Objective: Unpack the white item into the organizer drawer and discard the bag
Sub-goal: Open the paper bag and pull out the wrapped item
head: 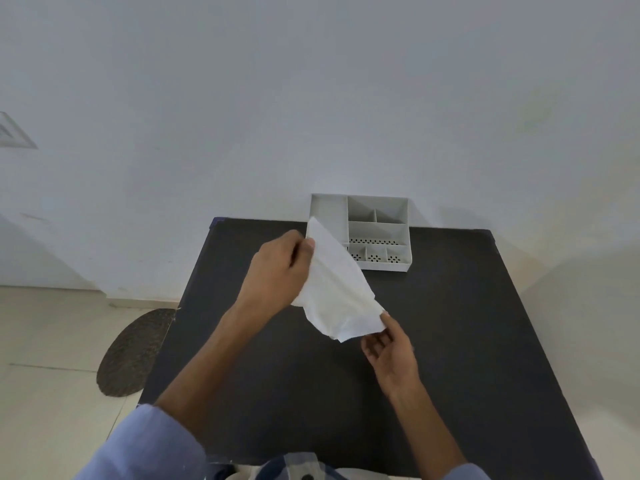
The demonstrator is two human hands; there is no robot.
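Observation:
A white bag (337, 289) is held up above the black table (450, 341), stretched diagonally between both hands. My left hand (277, 271) pinches its upper edge between thumb and fingers. My right hand (388, 344) holds its lower corner with the fingertips. Whether the white item is inside the bag I cannot tell. The white organizer drawer (377, 233) stands at the table's far edge against the wall, with several compartments, all looking empty. The bag's top corner overlaps the organizer's left compartment in this view.
A white wall rises behind the table. A dark oval mat (135, 351) lies on the tiled floor to the left of the table. At the bottom edge my checked clothing (298, 467) shows between both blue sleeves.

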